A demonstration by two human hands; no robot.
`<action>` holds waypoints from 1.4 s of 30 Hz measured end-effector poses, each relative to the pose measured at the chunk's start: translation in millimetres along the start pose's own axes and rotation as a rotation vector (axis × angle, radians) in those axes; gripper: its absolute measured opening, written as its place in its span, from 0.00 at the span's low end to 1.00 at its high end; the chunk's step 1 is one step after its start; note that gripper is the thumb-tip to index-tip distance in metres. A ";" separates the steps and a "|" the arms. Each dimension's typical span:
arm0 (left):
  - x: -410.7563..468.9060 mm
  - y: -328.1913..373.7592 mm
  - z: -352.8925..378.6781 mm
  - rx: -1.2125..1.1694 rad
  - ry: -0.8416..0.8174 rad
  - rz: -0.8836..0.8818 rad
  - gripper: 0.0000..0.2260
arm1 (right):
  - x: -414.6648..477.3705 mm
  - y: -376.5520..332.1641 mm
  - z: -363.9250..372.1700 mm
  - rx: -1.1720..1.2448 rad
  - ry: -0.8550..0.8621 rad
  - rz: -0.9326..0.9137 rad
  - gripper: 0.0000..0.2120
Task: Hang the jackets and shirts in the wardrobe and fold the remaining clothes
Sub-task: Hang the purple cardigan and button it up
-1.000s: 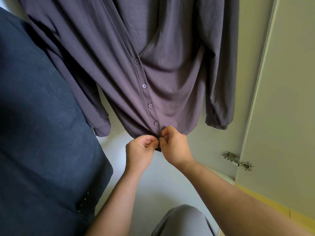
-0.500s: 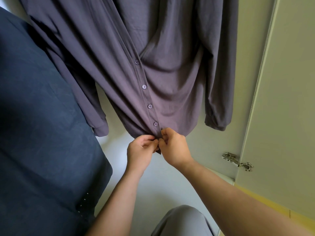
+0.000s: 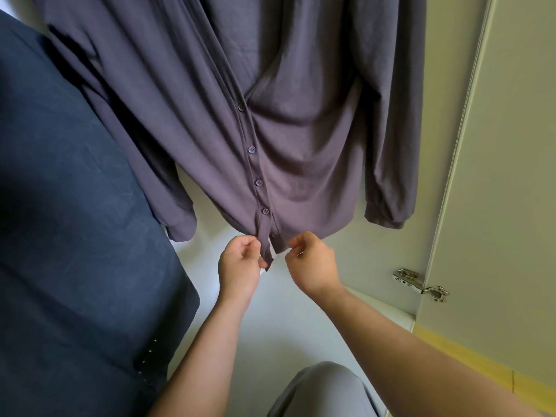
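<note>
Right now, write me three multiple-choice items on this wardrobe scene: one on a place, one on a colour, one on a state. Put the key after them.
1. Where is the dark blue garment relative to the buttoned shirt?
A. to its left
B. to its right
C. hidden behind it

2. What colour is the buttoned shirt?
A. bright red
B. greyish purple
C. white

3. What state is the buttoned shirt in?
A. folded on a shelf
B. bundled on the floor
C. hanging, sleeves dangling

Key:
1 A, the blue cloth fills the left side of the picture.
2 B, its cloth and buttons are the same dull purple.
3 C, it drops from above and the sleeves hang free at its sides.
</note>
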State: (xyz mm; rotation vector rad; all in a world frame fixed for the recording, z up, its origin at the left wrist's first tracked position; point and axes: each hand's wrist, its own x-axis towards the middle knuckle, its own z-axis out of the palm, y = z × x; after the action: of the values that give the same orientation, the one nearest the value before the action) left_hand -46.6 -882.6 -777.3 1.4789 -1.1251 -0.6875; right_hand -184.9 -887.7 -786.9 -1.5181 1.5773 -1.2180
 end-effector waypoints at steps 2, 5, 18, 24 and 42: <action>-0.8 1.5 0.8 -0.020 -0.017 0.007 0.06 | 0.0 -0.8 2.8 -0.024 -0.015 -0.034 0.10; -0.7 1.1 0.8 0.048 -0.023 0.021 0.10 | 0.3 -2.9 6.2 -0.038 -0.029 -0.065 0.10; -3.2 -1.5 -6.4 0.405 0.031 0.257 0.08 | 1.8 -2.0 22.0 0.003 -0.005 -0.109 0.12; -1.8 -4.6 -9.9 0.388 -0.032 0.223 0.08 | 13.1 -9.1 26.2 0.023 0.052 -0.062 0.06; 1.6 -8.5 -24.1 0.188 -0.048 0.077 0.08 | 26.7 -17.3 47.1 -0.195 0.064 0.062 0.15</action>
State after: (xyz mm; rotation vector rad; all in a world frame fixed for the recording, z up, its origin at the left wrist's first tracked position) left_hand -22.3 -874.6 -779.7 1.5750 -1.3054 -0.5789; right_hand -139.2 -921.3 -784.6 -1.5498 1.8166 -1.1160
